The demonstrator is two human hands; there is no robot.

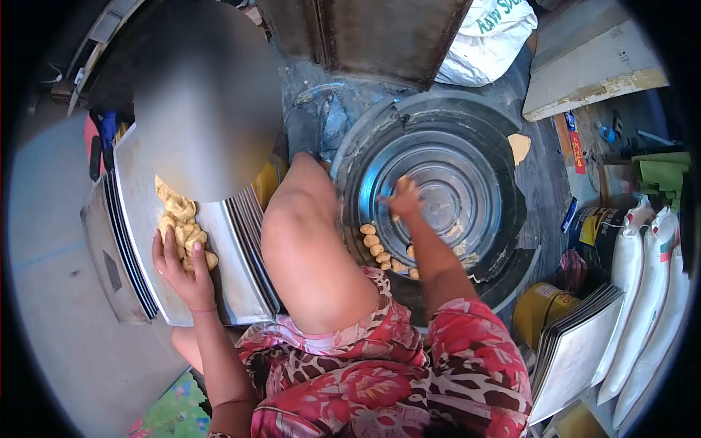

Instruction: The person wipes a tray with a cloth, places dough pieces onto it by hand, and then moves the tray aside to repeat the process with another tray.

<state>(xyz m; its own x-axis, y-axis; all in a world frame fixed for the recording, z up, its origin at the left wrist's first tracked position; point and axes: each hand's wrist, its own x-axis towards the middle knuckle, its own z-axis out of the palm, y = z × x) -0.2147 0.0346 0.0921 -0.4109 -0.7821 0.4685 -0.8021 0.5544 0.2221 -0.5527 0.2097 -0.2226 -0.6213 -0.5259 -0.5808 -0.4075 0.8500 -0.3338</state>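
My left hand [182, 270] rests on a heap of yellow dough [182, 219] that lies on a metal tray [234, 292]; its fingers are spread over the lower pieces. My right hand [404, 198] reaches into a large round dark tub [467, 153], with its fingers apart over the ridged bottom. A bit of yellow dough shows by its fingertips; whether the hand holds it I cannot tell. Several small dough balls [370, 240] lie in a curved row along the near left side of the tub's bottom.
Another person, mostly blurred, is at the upper left, over the tray's far end. Stacked trays [577, 343], a yellow container [537, 306] and long white bags [635, 314] stand at the right. A white sack [485, 51] sits behind the tub. My bare knee is between tray and tub.
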